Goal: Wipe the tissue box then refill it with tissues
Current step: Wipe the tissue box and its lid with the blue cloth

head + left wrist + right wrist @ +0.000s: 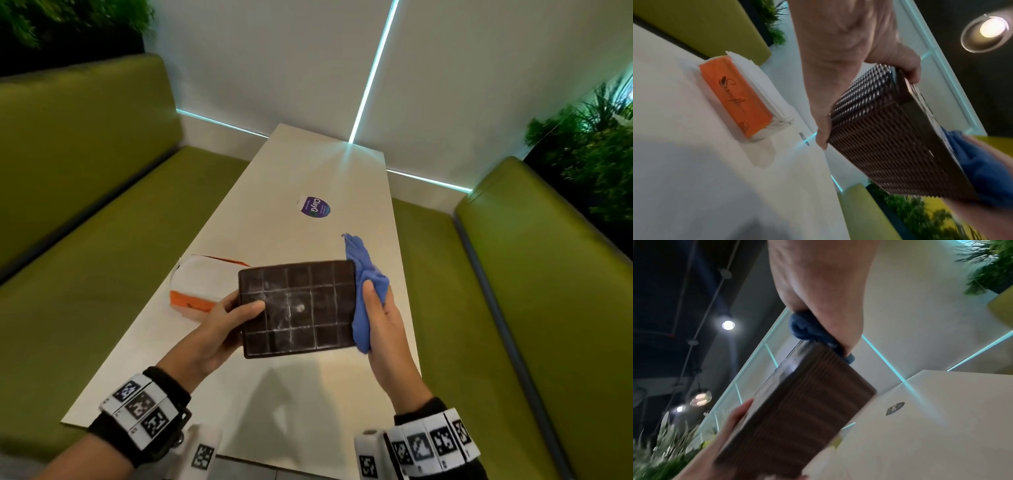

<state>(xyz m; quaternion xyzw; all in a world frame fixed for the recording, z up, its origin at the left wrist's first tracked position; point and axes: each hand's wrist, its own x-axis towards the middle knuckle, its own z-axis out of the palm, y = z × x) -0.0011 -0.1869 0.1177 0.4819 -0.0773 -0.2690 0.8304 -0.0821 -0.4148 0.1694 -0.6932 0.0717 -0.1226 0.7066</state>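
Both hands work mid-frame: the left hand [219, 325] grips the dusty dark-brown woven tissue box [297, 308] while the right hand [385, 325] presses a bunched blue cloth [363, 270] against its side, so wiping seems unfinished, the orange-and-white tissue pack [198, 286] still waiting on the pale worktop [308, 164].

I hold the dark brown tissue box [298, 308] above the bench [308, 171] in my left hand [212, 329], thumb laid across its dusty gridded face. At three o'clock of the box, my right hand [383, 322] presses a bunched blue cloth [363, 274] against its edge. At ten o'clock of the box, partly behind it, an orange-and-white tissue pack [202, 284] lies on the bench. At twelve o'clock, farther off, sits a round purple sticker [315, 206]. Green seats [102, 240] flank the bench.
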